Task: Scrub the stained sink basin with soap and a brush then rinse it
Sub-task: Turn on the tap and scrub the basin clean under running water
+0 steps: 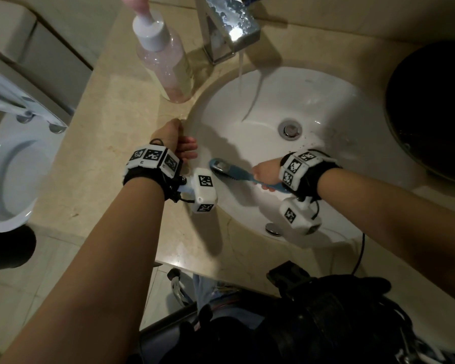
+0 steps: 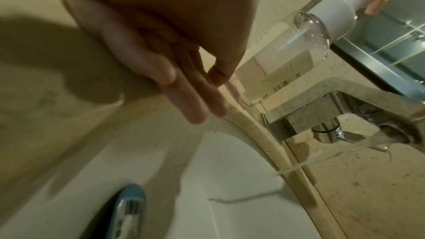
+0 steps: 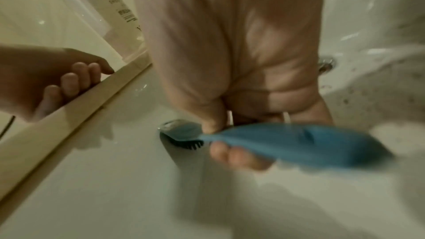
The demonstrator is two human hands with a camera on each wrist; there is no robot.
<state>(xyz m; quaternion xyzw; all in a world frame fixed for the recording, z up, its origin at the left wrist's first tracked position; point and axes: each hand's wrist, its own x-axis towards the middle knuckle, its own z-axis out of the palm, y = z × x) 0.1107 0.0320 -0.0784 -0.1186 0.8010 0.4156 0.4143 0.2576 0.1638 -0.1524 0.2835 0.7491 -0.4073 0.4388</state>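
The white oval sink basin (image 1: 286,95) has dark specks on its right slope near the chrome drain (image 1: 290,129). My right hand (image 1: 267,174) grips the handle of a blue brush (image 1: 237,174) inside the basin. The brush's bristled head (image 3: 181,132) lies against the basin's left wall (image 3: 138,188). My left hand (image 1: 179,145) rests on the counter edge at the basin's left rim, fingers (image 2: 184,86) laid over the lip and holding nothing. A clear soap pump bottle (image 1: 166,64) stands on the counter behind it. A thin stream of water (image 1: 241,72) runs from the chrome faucet (image 1: 226,24).
A beige stone counter (image 1: 121,122) surrounds the basin. A large dark round object (image 1: 431,109) sits on the right of the counter. An open toilet (image 1: 8,174) stands to the left. A chrome overflow cap (image 1: 273,229) shows on the basin's near wall.
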